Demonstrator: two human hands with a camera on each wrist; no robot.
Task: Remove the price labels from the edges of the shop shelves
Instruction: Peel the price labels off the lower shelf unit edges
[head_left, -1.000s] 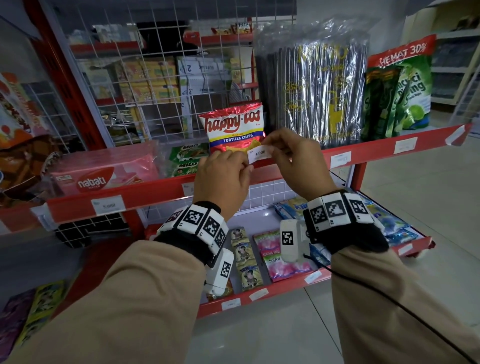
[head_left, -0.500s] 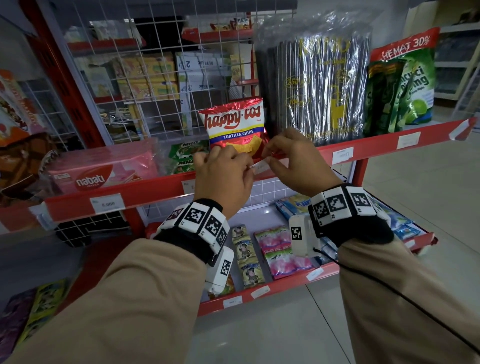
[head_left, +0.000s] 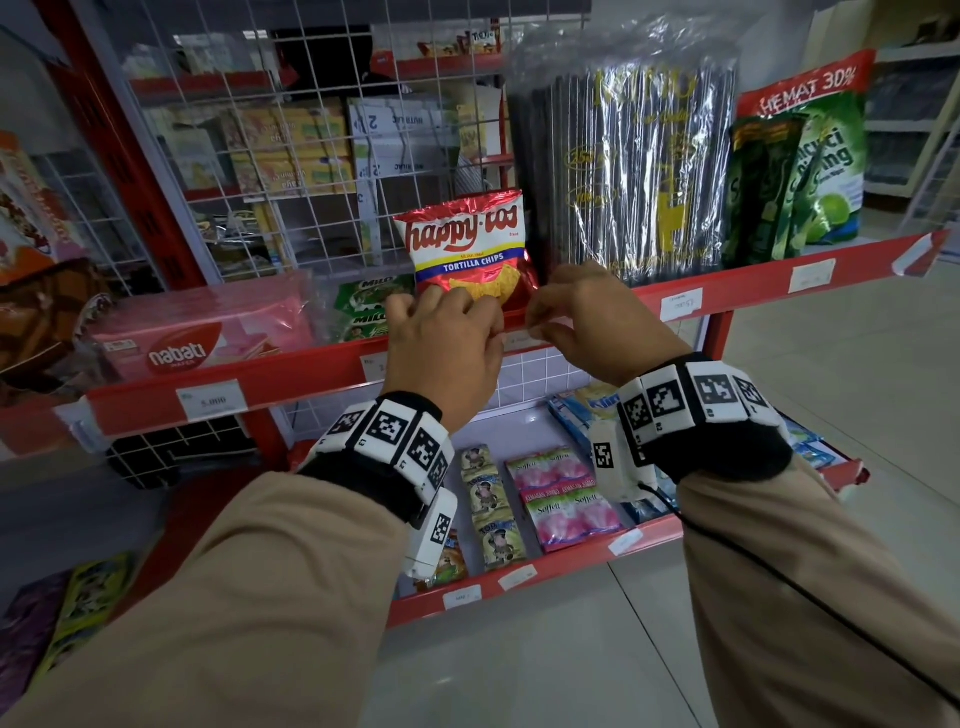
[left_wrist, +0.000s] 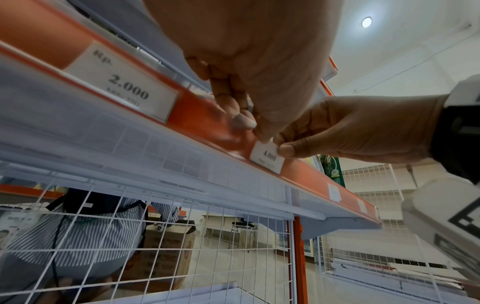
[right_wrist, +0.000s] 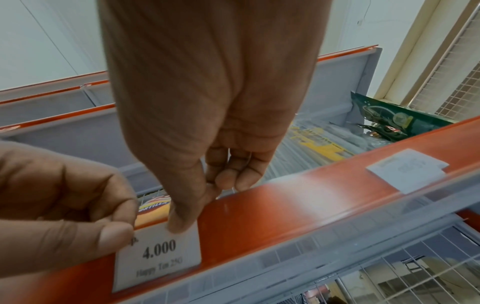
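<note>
Hands, left (right_wrist: 64, 205) and right (right_wrist: 207, 123), both pinching 4.000 price label (right_wrist: 158, 257) seated in red shelf edge (right_wrist: 298, 207), chips bag (head_left: 467, 244) on shelf above.

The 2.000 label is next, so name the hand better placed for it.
Left, likely: the 2.000 label sits beside the left hand; the right hand would have to cross over. Both pinch the 4.000 label.

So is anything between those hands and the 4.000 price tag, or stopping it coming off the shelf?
Nothing visible separates them: the left hand and right hand already pinch the top edge of the 4.000 label. Its bottom seems tucked behind the clear strip along the red shelf edge, so it probably must slide upward.
</note>
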